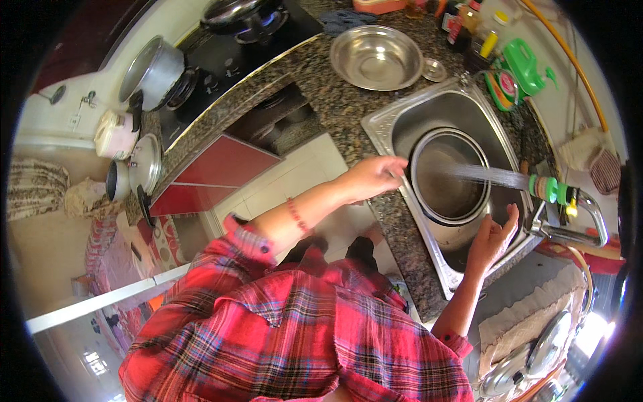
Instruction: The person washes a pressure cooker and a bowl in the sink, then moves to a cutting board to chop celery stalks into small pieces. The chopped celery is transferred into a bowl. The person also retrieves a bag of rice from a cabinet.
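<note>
A round metal pot (442, 186) stands in the stainless steel sink (427, 113). Water (490, 174) sprays into it from the green nozzle (547, 190) of the faucet (598, 221). My left hand (377, 176) is at the sink's near rim, left of the pot, slightly blurred, with loosely bent fingers and nothing visible in it. Over the right part of the sink, my right hand (491, 241) is raised beside the pot without touching it, its fingers apart and holding nothing.
A steel basin (377, 56) and a small metal lid (434, 70) lie on the granite counter (331, 95). Green detergent bottles (522, 65) and sauce bottles (464, 25) stand behind the sink. A stove (241, 55) with a lit burner bears a lidded pan (238, 15) and a saucepan (153, 70).
</note>
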Demonstrator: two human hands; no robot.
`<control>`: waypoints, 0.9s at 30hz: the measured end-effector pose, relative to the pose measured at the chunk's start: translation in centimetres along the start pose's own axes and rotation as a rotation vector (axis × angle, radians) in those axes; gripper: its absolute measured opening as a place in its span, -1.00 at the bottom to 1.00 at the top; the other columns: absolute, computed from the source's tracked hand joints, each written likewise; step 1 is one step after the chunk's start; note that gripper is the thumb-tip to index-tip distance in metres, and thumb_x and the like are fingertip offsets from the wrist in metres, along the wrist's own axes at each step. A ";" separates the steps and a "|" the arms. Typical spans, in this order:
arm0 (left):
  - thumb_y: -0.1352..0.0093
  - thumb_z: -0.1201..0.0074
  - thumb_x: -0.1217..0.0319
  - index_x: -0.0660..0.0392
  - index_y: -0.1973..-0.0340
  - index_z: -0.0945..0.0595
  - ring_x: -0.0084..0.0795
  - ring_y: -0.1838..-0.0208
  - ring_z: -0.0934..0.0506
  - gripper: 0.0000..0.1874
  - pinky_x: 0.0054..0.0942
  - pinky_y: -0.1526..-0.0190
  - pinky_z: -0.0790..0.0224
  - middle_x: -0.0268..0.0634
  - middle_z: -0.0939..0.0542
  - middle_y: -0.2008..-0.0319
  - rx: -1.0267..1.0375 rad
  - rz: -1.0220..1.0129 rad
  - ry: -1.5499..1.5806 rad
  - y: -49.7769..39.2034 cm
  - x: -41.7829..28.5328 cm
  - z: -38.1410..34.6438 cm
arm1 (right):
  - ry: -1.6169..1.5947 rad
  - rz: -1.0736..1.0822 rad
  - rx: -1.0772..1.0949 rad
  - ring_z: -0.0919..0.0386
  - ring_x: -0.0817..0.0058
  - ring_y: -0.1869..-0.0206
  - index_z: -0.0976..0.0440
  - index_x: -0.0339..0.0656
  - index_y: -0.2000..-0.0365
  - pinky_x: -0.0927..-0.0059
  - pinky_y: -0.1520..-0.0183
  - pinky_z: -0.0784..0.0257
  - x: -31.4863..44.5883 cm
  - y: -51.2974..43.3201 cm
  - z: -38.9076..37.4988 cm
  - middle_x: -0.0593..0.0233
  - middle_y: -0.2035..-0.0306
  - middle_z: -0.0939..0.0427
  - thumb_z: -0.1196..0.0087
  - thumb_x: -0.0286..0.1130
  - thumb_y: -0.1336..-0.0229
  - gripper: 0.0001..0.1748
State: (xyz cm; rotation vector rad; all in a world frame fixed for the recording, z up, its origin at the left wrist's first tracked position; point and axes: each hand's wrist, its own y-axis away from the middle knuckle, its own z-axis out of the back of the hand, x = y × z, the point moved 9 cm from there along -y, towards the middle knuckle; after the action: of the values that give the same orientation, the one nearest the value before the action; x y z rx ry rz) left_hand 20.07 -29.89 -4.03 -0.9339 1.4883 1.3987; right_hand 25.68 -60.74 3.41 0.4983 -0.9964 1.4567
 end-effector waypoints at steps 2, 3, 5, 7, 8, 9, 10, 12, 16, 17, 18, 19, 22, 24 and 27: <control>-0.41 -0.19 0.37 0.15 -0.31 -0.46 -0.51 -0.01 -0.56 -0.44 -0.52 0.04 -0.49 -0.23 -0.62 -0.01 0.177 0.017 0.158 5.2 1.9 2.8 | -0.159 -0.009 -0.014 -0.27 0.75 0.41 -0.22 -0.24 -0.37 0.65 0.33 -0.26 2.8 1.1 -1.0 0.30 -0.23 -0.42 -0.03 -0.64 -0.27 -0.34; -0.40 -0.21 0.34 0.15 -0.32 -0.46 -0.44 -0.05 -0.57 -0.42 -0.46 0.00 -0.50 -0.20 -0.61 -0.07 0.183 0.103 0.127 7.7 4.0 5.4 | -0.281 0.025 -0.023 -0.21 0.79 0.43 -0.24 -0.23 -0.36 0.69 0.35 -0.20 4.6 1.8 -1.5 0.32 -0.17 -0.47 0.00 -0.67 -0.27 -0.35; -0.39 -0.22 0.32 0.15 -0.33 -0.44 -0.25 -0.19 -0.54 -0.39 -0.31 -0.16 -0.45 -0.10 -0.57 -0.17 0.110 0.091 -0.268 12.9 7.3 12.0 | -0.360 0.033 -0.019 -0.20 0.80 0.44 -0.26 -0.22 -0.35 0.71 0.35 -0.17 7.7 3.7 -3.6 0.32 -0.12 -0.49 0.02 -0.68 -0.28 -0.37; -0.37 -0.24 0.31 0.17 -0.32 -0.44 -0.06 -0.33 -0.46 -0.37 -0.18 -0.35 -0.31 0.01 -0.52 -0.25 -0.112 0.104 -0.883 18.0 10.1 20.2 | -0.354 0.120 0.036 -0.30 0.77 0.37 -0.45 -0.24 -0.20 0.69 0.32 -0.26 11.2 6.4 -7.0 0.41 0.04 -0.55 -0.02 -0.67 -0.27 -0.51; -0.34 -0.26 0.31 0.18 -0.31 -0.45 0.00 -0.38 -0.41 -0.36 -0.14 -0.42 -0.23 0.05 -0.49 -0.28 -0.240 0.209 -1.120 20.7 11.5 24.5 | -0.232 0.129 0.117 -0.37 0.71 0.35 -0.49 -0.24 -0.14 0.63 0.30 -0.33 12.5 8.1 -9.6 0.38 0.08 -0.58 -0.04 -0.65 -0.27 -0.57; -0.32 -0.27 0.31 0.18 -0.30 -0.45 0.02 -0.40 -0.38 -0.35 -0.12 -0.44 -0.19 0.06 -0.48 -0.30 -0.416 0.183 -1.070 23.2 11.8 28.6 | -0.108 0.139 0.194 -0.44 0.65 0.34 -0.54 -0.23 -0.07 0.58 0.29 -0.40 13.5 9.8 -12.6 0.36 0.11 -0.60 -0.07 -0.62 -0.26 -0.63; -0.30 -0.29 0.31 0.18 -0.30 -0.46 0.04 -0.42 -0.35 -0.34 -0.11 -0.46 -0.16 0.07 -0.47 -0.31 -0.559 0.247 -1.004 25.6 12.6 32.6 | -0.121 0.176 0.297 -0.50 0.55 0.33 -0.55 -0.23 -0.03 0.50 0.28 -0.45 14.5 11.7 -16.1 0.28 0.14 -0.62 -0.09 -0.59 -0.27 -0.68; -0.27 -0.33 0.30 0.13 -0.35 -0.39 0.14 -0.48 -0.26 -0.25 -0.10 -0.49 -0.10 0.19 -0.35 -0.37 -0.846 0.145 -1.098 29.7 11.6 38.9 | -0.133 0.214 0.474 -0.59 0.36 0.30 -0.56 -0.26 0.04 0.37 0.24 -0.51 16.0 15.6 -22.9 0.11 0.19 -0.63 -0.13 -0.51 -0.27 -0.75; -0.18 -0.43 0.26 0.04 -0.37 -0.37 0.17 -0.48 -0.21 -0.13 -0.05 -0.48 -0.10 0.16 -0.22 -0.44 -0.995 0.068 -1.194 32.4 11.0 47.7 | -0.189 0.013 0.853 -0.64 0.37 0.21 -0.56 -0.28 0.08 0.37 0.14 -0.53 15.0 22.9 -36.0 0.09 0.27 -0.66 -0.14 -0.40 -0.28 -0.75; -0.14 -0.46 0.24 0.04 -0.37 -0.37 0.18 -0.48 -0.20 -0.10 -0.03 -0.48 -0.09 0.16 -0.21 -0.43 -0.972 0.021 -1.236 32.3 10.9 48.9 | -0.190 0.000 0.963 -0.62 0.50 0.21 -0.56 -0.26 0.03 0.43 0.11 -0.51 14.7 24.3 -39.3 0.19 0.28 -0.67 -0.15 -0.35 -0.30 -0.71; -0.10 -0.48 0.22 0.04 -0.36 -0.37 0.20 -0.48 -0.18 -0.07 -0.02 -0.48 -0.08 0.15 -0.21 -0.43 -0.950 -0.029 -1.277 32.1 10.8 50.0 | -0.094 -0.011 1.002 -0.64 0.45 0.20 -0.57 -0.25 0.05 0.41 0.10 -0.52 13.8 25.5 -41.8 0.16 0.28 -0.68 -0.15 -0.34 -0.30 -0.72; -0.07 -0.50 0.21 0.02 -0.37 -0.36 0.20 -0.49 -0.16 -0.04 0.01 -0.49 -0.05 0.14 -0.19 -0.44 -0.882 -0.012 -1.304 31.7 11.1 51.0 | 0.001 -0.017 1.035 -0.65 0.41 0.20 -0.59 -0.24 0.08 0.38 0.09 -0.53 12.9 26.5 -44.6 0.14 0.27 -0.69 -0.16 -0.32 -0.29 -0.73; 0.05 -0.55 0.17 -0.07 -0.41 -0.32 0.21 -0.51 -0.11 0.10 0.13 -0.51 0.09 0.10 -0.15 -0.45 -0.735 0.021 -1.343 30.7 11.7 53.1 | 0.119 0.485 1.042 -0.67 0.26 0.16 -0.62 -0.20 0.16 0.29 0.04 -0.53 14.9 27.7 -52.9 0.07 0.28 -0.69 -0.18 -0.20 -0.26 -0.71; 0.07 -0.55 0.16 -0.11 -0.42 -0.31 0.21 -0.52 -0.09 0.13 0.22 -0.50 0.13 0.12 -0.13 -0.45 -0.707 0.007 -1.362 30.5 11.6 53.5 | 0.142 0.620 1.056 -0.65 0.17 0.13 -0.62 -0.18 0.20 0.21 0.02 -0.53 14.8 28.1 -57.0 0.05 0.26 -0.67 -0.14 -0.12 -0.27 -0.67; 0.07 -0.55 0.16 -0.11 -0.43 -0.30 0.20 -0.51 -0.09 0.14 0.24 -0.49 0.13 0.11 -0.14 -0.44 -0.698 0.029 -1.324 30.3 11.7 53.8 | 0.223 0.273 1.211 -0.61 0.08 0.11 -0.59 -0.17 0.21 0.09 0.03 -0.54 12.8 28.7 -65.1 0.05 0.18 -0.63 -0.04 -0.04 -0.33 -0.61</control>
State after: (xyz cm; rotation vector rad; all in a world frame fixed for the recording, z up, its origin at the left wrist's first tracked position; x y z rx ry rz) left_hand -7.07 26.83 -4.23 -0.1575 0.0092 1.9694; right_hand 12.67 2.34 -29.29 1.0381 0.1159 2.2287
